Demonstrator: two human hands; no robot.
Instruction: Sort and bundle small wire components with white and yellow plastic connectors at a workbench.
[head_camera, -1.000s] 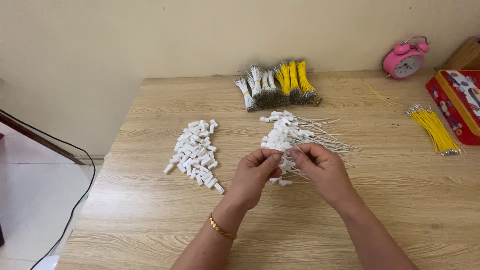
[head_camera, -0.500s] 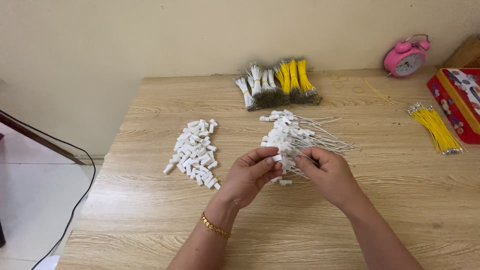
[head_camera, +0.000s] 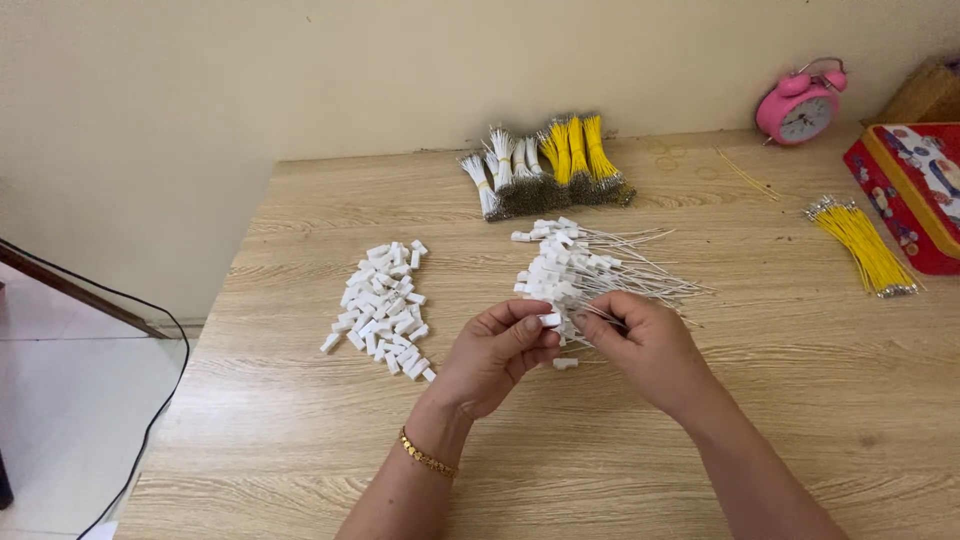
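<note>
From the head camera, we see our left hand (head_camera: 497, 352) pinching a small white plastic connector housing (head_camera: 550, 320) between thumb and forefinger, closed on it just above the light wood-grain table (head_camera: 760, 400). Our right hand (head_camera: 648, 345) sits right beside it, fingers drawn together on a thin white wire (head_camera: 600, 315) whose end points toward the housing; whether the wire tip has already entered the housing we cannot tell, since the fingers cover the joint. Both hands meet at the near edge of the pile of finished white housings with wires trailing (head_camera: 585, 270), and one loose white housing (head_camera: 565, 363) lies on the table just below them.

We judge the step in hand to be the seating of a wire in its housing. The next move would call for a steady hold on the housing and a straight push of the wire.

To the left, well apart, lies the heap of empty white housings (head_camera: 382, 308). At the far edge of the table stand bundles of white and yellow wires (head_camera: 545, 165), and to the right a loose sheaf of yellow wires (head_camera: 862, 245), a red printed tin (head_camera: 915, 190) and a pink twin-bell alarm clock (head_camera: 800, 105).
</note>
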